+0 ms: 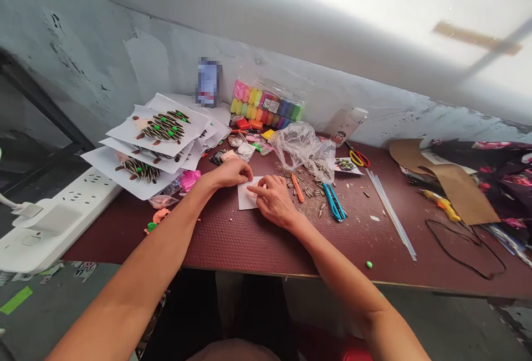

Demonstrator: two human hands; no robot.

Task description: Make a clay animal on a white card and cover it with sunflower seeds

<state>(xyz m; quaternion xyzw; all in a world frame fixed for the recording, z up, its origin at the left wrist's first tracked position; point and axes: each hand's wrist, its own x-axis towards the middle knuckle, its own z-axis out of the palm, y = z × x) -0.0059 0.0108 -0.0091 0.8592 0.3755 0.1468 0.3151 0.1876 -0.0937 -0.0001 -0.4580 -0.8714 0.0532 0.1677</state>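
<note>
A small white card lies on the dark red table before me, with a pale pinkish patch, perhaps clay, partly under my fingers. My left hand is at the card's upper left edge, its fingers curled together; whatever they may hold is hidden. From the right, my right hand rests over the card with its index finger stretched across the pinkish patch. Beyond my left hand sits a pale pink lump among small packets. Right of my right hand are an orange pen-like tool, loose striped seeds and a teal cutter.
Stacked white cards with seed hedgehogs stand at left, beside a white power strip. Behind are a phone, coloured clay packs, a plastic bag and a bottle. At right lie scissors, glue sticks and a glue gun.
</note>
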